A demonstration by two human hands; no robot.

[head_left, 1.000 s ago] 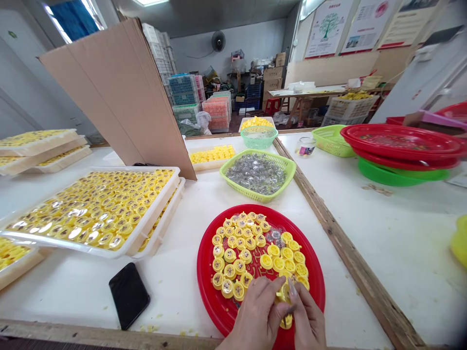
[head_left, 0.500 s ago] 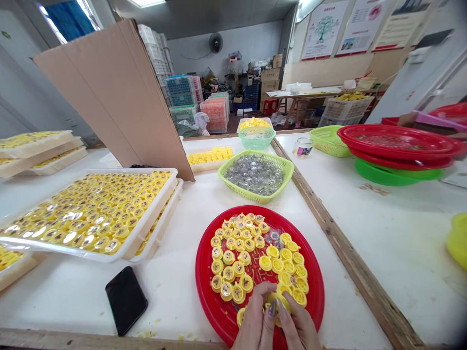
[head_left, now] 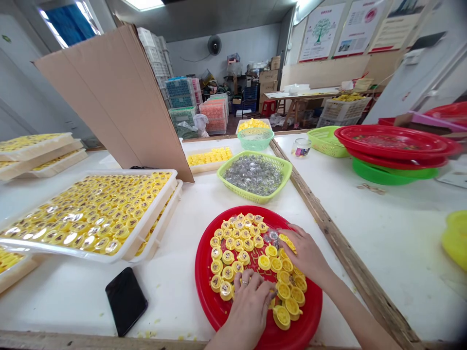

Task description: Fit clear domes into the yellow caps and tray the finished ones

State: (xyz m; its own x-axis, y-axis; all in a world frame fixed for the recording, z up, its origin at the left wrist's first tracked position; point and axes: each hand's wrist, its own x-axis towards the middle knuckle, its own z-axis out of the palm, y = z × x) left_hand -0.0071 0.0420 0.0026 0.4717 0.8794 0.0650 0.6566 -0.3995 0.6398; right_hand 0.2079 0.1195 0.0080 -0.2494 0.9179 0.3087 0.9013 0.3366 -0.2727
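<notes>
Hands have come apart since the earlier frame: right hand (head_left: 306,250) is out toward the far-right edge of the red tray (head_left: 203,291), left hand (head_left: 250,304) is over the front part. From where I'm standing, looks partway through. Yellow pieces with pictures (head_left: 226,290) fill the tray's left side, seemingly done; plain yellow pieces (head_left: 281,317) line the right side down toward the front edge, seemingly left to do. White tray (head_left: 150,224) at the bench's left holds many more picture pieces; green basket (head_left: 251,193), just beyond the red tray's far edge, is full of clear parts. Right hand: fingers stretched and slightly bent, tips at the loose clear discs (head_left: 273,235) by the far-right edge; gripping or not, can't tell. Left hand: fingers curled loosely, palm down, picture pieces just beside it, plain ones right of its thumb; can't tell if anything's held underneath.
</notes>
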